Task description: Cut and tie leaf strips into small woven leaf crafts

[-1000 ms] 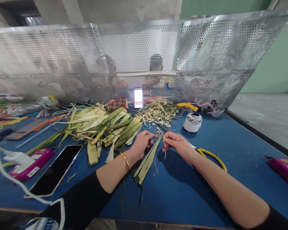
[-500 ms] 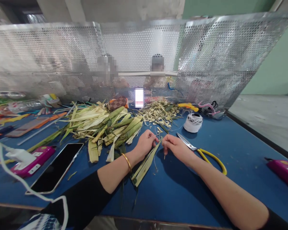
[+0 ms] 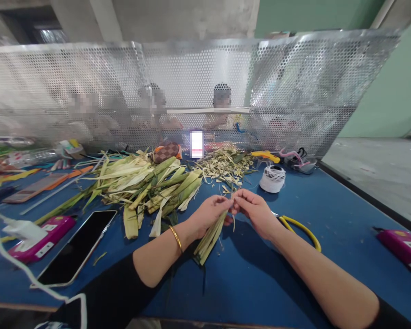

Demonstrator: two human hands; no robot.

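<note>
A small bundle of corn husk strips (image 3: 208,246) slants down toward me, its upper end gripped in my left hand (image 3: 210,214). My right hand (image 3: 255,211) touches the left fingertips and pinches at that upper end, where a thin pale strand shows. Whether the strand is husk or string I cannot tell. Under and beside the right wrist lie scissors (image 3: 304,232) with yellow handles, their blades mostly hidden. Beyond the right hand stands a roll of white string (image 3: 273,179). To the left of the hands spreads a heap of corn husks (image 3: 130,180).
Husk scraps (image 3: 224,165) are piled behind my hands. At left lie a phone (image 3: 77,249) and a magenta power strip (image 3: 43,237) with a white charger; another magenta strip (image 3: 402,246) is at far right. A perforated metal screen (image 3: 198,68) closes the back, with people behind it.
My hands have come together at the husk bundle's upper end; before, they were slightly apart. The bundle now lies in the left hand's grip, and the right hand covers the scissor blades. The view shifted slightly.
</note>
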